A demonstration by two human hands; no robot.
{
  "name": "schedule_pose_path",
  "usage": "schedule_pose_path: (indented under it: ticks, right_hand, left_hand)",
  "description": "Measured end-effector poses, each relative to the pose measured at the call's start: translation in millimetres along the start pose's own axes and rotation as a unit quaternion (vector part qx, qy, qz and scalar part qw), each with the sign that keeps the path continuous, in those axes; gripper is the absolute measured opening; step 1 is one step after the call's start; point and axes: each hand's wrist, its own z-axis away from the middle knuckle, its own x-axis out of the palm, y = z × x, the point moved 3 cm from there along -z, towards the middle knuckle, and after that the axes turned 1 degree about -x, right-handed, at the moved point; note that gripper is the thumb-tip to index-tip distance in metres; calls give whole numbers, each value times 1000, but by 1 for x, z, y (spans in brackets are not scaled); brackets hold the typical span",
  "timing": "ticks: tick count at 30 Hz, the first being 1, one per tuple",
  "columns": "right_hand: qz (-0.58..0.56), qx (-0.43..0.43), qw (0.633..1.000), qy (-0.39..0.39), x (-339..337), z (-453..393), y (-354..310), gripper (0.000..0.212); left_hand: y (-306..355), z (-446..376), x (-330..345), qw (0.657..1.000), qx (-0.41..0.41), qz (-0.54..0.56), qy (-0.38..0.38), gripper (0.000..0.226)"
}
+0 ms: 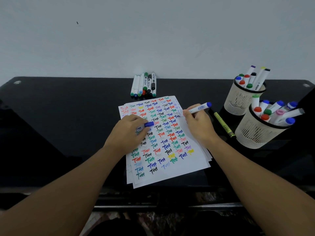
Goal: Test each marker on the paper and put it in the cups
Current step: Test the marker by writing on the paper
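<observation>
A stack of white paper [190,165] covered in coloured "Test" marks lies on the black table. My right hand [197,124] grips a white marker with a blue end [201,107], its tip down on the paper's right side. My left hand [129,132] rests on the paper and pinches the blue cap [149,124]. Several markers [144,85] lie in a pile at the table's back edge. Two cream mesh cups stand at the right, the far cup [238,103] and the near cup [255,135], both holding several markers.
A yellow-green marker [224,125] lies on the black glass table [59,116] between the paper and the near cup. A pale wall rises behind the table. The table's front edge runs just below the paper.
</observation>
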Motion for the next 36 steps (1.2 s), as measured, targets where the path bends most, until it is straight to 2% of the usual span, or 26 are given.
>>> schedule_pose_path:
  ticks: [22, 27, 31, 34, 35, 36]
  right_hand:
    - [-1, -16, 1000, 10, 1, -1, 1, 13]
    - [-77, -52, 995, 26, -5, 2, -1, 3]
    - [-37, -63, 997, -6, -1, 6, -1, 12]
    - [12, -72, 992, -101, 0, 8, -7, 59]
    - [0, -62, 989, -134, 0, 9, -10, 68]
    - [-23, -55, 986, -159, 0, 10, -13, 68]
  left_hand:
    - [0, 0, 0, 1000, 0, -6, -1, 37]
    - [3, 2, -3, 1000, 3, -9, 21, 36]
    - [4, 3, -4, 1000, -5, -18, 23, 36]
    - [5, 4, -6, 1000, -9, -5, 18, 36]
    - [6, 4, -6, 1000, -9, -3, 18, 35]
    - [6, 4, -7, 1000, -11, -2, 18, 34]
